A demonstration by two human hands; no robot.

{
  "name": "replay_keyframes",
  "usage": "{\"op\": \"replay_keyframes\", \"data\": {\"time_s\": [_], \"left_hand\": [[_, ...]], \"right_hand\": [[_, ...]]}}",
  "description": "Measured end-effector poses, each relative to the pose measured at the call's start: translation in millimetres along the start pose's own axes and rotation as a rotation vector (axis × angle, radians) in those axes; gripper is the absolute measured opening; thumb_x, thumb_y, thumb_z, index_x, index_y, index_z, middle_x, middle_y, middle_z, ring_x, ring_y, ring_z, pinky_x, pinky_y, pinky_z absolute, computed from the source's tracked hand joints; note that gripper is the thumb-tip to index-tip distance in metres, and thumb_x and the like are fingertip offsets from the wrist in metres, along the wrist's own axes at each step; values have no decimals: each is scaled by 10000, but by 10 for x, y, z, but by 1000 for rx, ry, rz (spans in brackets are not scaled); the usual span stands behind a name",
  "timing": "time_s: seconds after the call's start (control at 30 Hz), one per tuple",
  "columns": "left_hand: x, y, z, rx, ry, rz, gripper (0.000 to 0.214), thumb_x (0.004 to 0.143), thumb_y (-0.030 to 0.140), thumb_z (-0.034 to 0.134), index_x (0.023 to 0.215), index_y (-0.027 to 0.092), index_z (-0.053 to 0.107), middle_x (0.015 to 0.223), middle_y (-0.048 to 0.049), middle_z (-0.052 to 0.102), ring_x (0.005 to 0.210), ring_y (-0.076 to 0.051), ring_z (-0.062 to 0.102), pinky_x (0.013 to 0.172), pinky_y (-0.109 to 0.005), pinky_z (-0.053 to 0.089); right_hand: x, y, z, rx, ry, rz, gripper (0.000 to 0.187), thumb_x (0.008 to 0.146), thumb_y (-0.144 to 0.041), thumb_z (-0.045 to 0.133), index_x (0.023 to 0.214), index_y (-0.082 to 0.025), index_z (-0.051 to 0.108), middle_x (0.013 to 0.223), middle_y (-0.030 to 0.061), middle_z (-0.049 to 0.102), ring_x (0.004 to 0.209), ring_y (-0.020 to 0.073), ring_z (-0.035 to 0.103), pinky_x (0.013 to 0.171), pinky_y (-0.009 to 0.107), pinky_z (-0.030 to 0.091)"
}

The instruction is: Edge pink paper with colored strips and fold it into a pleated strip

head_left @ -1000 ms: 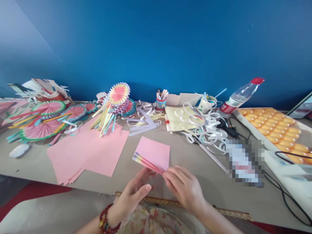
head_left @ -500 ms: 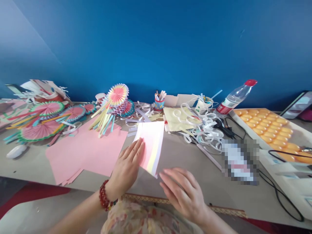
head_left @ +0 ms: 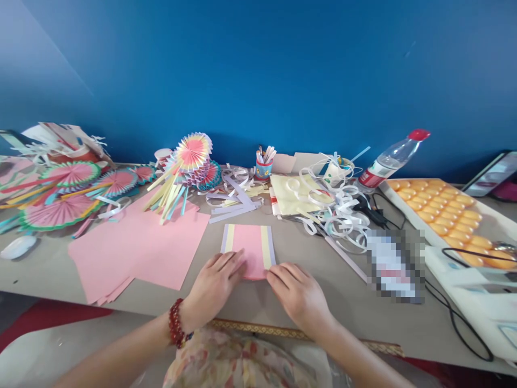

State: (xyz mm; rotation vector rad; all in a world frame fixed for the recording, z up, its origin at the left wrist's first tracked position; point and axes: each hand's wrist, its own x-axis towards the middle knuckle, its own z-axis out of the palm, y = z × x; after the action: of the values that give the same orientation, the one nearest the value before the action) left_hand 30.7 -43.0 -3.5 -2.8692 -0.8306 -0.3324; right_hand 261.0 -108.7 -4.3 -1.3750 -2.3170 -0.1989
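Note:
A pink sheet of paper with yellow and lavender bands down both sides lies on the table in front of me. Its near edge looks folded, with more than one layer showing. My left hand, a red bead bracelet at its wrist, is closed over the near left part of the paper, fingertips pressed on it. At the near right corner, the fingers of my right hand are bent together and grip the edge. Both thumbs are mostly hidden.
Pink sheets and folded paper rosettes lie left. Behind are a pen cup and yellow paper. White paper strips, a tilted bottle, an orange bubbled tray and a black cable are right.
The striped paper, tilted before, now lies squared up and shorter, both side bands showing. My right hand, apart from the paper earlier, has closed on its near right corner; my left hand's fingers have bent.

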Motion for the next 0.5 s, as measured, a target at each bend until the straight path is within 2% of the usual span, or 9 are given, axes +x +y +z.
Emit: {"op": "replay_keyframes", "data": {"time_s": [0.1, 0.17, 0.33, 0.5], "left_hand": [[-124, -56, 19, -30, 26, -25, 235, 993, 159, 437, 1131, 186, 625, 1102, -81, 641, 982, -215, 583, 831, -357, 476], [-186, -82, 30, -61, 14, -41, 204, 995, 168, 443, 1071, 179, 633, 973, -66, 630, 886, -201, 572, 781, -344, 477], [-230, -129, 47, -205, -52, -95, 191, 996, 156, 432, 980, 157, 622, 959, -72, 615, 897, -214, 550, 800, -365, 473], [-169, -196, 51, -387, -41, -155, 205, 1007, 180, 416, 925, 169, 603, 919, -60, 620, 874, -205, 557, 781, -349, 466]], "right_hand": [[-67, 50, 15, 46, -44, 40, 218, 974, -138, 448, 937, -169, 660, 891, 68, 676, 851, 204, 571, 769, 330, 430], [-96, 73, 25, 79, -76, 71, 212, 975, -151, 459, 897, -182, 654, 865, 58, 674, 832, 197, 576, 759, 321, 434], [-103, 137, 16, 204, -150, 122, 193, 979, -176, 474, 885, -200, 641, 898, 51, 680, 838, 192, 596, 757, 305, 449], [-30, 194, -14, 328, -218, 184, 132, 973, -216, 514, 912, -214, 631, 911, 41, 667, 857, 198, 594, 769, 315, 452]]}}
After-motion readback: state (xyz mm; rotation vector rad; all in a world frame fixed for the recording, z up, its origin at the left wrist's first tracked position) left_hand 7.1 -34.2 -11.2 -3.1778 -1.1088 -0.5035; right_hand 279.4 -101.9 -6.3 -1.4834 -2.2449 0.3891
